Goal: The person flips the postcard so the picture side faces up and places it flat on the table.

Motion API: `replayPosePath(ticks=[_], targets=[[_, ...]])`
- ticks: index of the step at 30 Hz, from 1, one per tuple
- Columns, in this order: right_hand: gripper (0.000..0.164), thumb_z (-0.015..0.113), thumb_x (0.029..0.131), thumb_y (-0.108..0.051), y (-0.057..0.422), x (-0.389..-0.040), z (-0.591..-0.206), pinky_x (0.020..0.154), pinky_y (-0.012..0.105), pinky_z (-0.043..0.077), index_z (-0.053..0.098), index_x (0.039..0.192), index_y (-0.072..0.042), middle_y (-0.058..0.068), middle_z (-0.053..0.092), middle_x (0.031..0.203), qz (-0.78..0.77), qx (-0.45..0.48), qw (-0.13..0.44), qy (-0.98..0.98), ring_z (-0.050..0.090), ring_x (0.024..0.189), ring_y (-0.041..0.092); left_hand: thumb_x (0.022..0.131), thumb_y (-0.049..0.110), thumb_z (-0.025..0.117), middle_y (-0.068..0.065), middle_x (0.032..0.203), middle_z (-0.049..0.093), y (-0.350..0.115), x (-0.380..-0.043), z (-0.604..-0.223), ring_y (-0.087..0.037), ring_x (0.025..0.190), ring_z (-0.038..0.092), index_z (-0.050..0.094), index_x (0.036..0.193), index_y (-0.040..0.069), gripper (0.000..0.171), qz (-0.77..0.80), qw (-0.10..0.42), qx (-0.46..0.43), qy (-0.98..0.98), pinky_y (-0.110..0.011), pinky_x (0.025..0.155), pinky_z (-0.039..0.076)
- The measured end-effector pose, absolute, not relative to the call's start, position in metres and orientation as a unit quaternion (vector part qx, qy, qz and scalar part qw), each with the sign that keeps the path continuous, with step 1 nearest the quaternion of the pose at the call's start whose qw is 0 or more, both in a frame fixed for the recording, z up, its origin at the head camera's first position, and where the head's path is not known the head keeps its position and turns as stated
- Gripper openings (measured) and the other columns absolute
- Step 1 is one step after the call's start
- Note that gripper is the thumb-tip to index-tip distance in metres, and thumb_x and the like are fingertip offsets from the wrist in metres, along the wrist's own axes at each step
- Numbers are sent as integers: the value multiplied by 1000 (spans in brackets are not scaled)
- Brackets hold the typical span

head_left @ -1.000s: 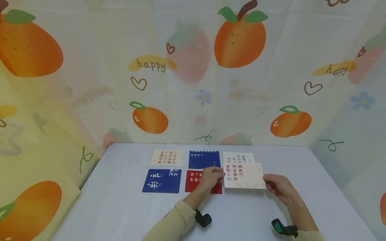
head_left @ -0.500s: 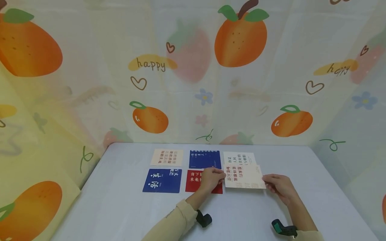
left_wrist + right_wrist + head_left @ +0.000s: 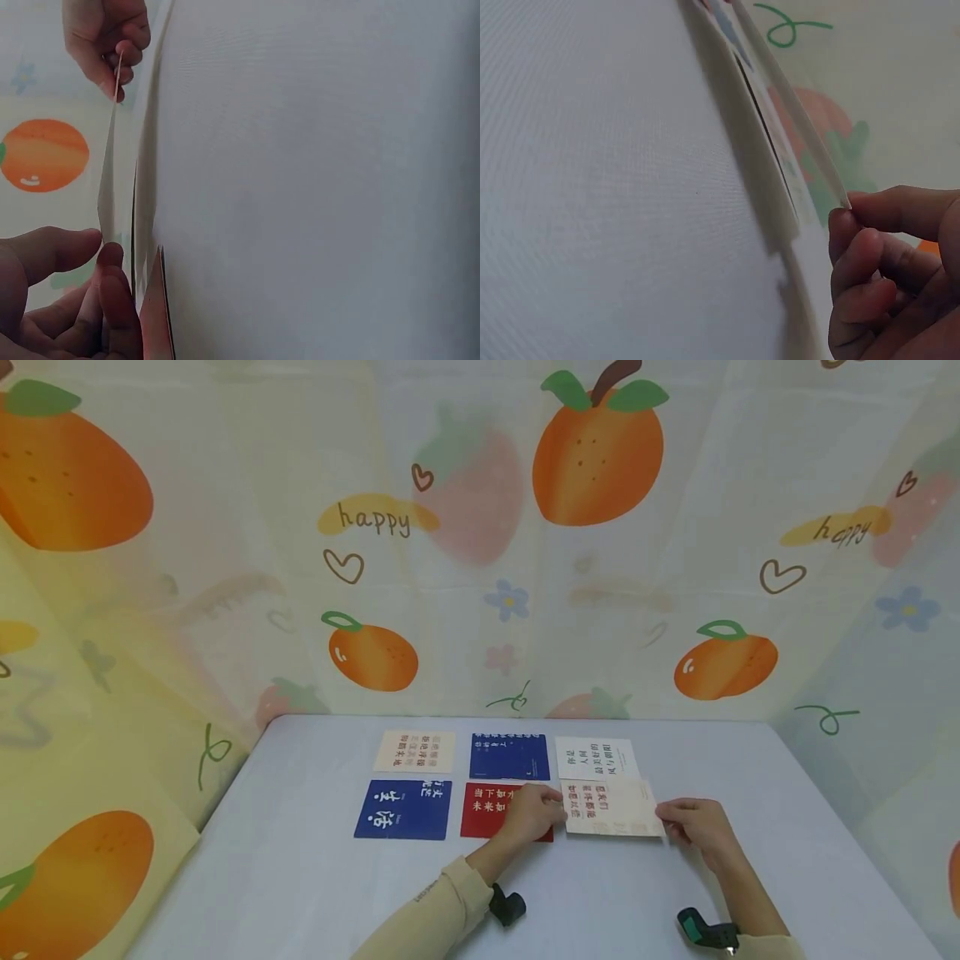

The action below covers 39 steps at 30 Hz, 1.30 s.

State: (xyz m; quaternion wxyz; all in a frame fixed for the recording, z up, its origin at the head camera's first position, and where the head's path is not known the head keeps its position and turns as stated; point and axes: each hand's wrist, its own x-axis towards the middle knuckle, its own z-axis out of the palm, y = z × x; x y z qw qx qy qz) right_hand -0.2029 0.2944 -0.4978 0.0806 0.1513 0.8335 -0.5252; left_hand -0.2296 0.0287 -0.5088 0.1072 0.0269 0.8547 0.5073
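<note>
A cream card (image 3: 611, 808) with red vertical writing is held level between both hands, a little above the table, as the wrist views show. My left hand (image 3: 531, 814) pinches its left edge between thumb and fingers and covers part of the red card (image 3: 483, 810) below. At the opposite edge my right hand (image 3: 699, 831) pinches it the same way; in the right wrist view the thumb and index finger (image 3: 900, 208) meet on its corner. Just behind lies a white card (image 3: 596, 756) with dark green writing.
On the white table (image 3: 300, 893) lie a dark blue card (image 3: 510, 757), a blue card with large white characters (image 3: 403, 810) and a beige card (image 3: 415, 752). A fruit-printed cloth (image 3: 480, 652) hangs behind the table and at its sides.
Both hands have brought the cream card slightly toward the person and lower. More of the white card behind it now shows.
</note>
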Motion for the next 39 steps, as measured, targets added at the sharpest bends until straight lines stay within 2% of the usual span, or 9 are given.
replayPosePath(ticks=[10, 17, 24, 31, 35, 39], targets=[[27, 63, 88, -7, 286, -201, -494, 56, 27, 44, 65, 106, 13, 6, 62, 76, -461, 130, 82, 874, 53, 67, 16, 79, 7, 76, -3, 81, 66, 31, -230, -510, -12, 70, 54, 72, 105, 2, 27, 486, 120, 35, 865, -23, 60, 47], [23, 63, 87, -8, 286, -204, -501, 61, 28, 47, 67, 102, 10, 13, 66, 83, -427, 124, 69, 893, 56, 72, 19, 78, 7, 76, -4, 84, 64, 34, -231, -510, -13, 67, 53, 72, 106, 0, 29, 461, 125, 35, 878, -22, 55, 45], [21, 64, 86, -7, 285, -203, -505, 63, 27, 49, 68, 98, 10, 21, 67, 93, -396, 121, 63, 908, 58, 78, 22, 78, 6, 77, -5, 89, 64, 40, -231, -510, -13, 69, 53, 71, 102, -1, 26, 434, 129, 37, 891, -23, 55, 47], [20, 64, 86, -7, 281, -204, -501, 61, 27, 48, 68, 97, 9, 17, 66, 87, -378, 116, 68, 916, 57, 73, 20, 78, 3, 76, -5, 79, 61, 41, -231, -504, -13, 57, 55, 67, 100, -2, 24, 410, 128, 49, 902, -23, 49, 46], [19, 65, 84, -6, 278, -205, -498, 58, 27, 47, 68, 94, 9, 14, 67, 81, -365, 110, 63, 922, 56, 68, 18, 78, 2, 76, -7, 81, 63, 41, -231, -501, -13, 61, 54, 68, 104, -3, 28, 397, 119, 55, 908, -22, 48, 45], [20, 66, 83, -7, 276, -206, -497, 59, 28, 47, 69, 94, 9, 17, 68, 84, -359, 111, 62, 925, 57, 71, 20, 78, 2, 75, -9, 87, 64, 40, -230, -502, -13, 65, 54, 68, 106, -5, 29, 400, 112, 56, 908, -22, 48, 45]])
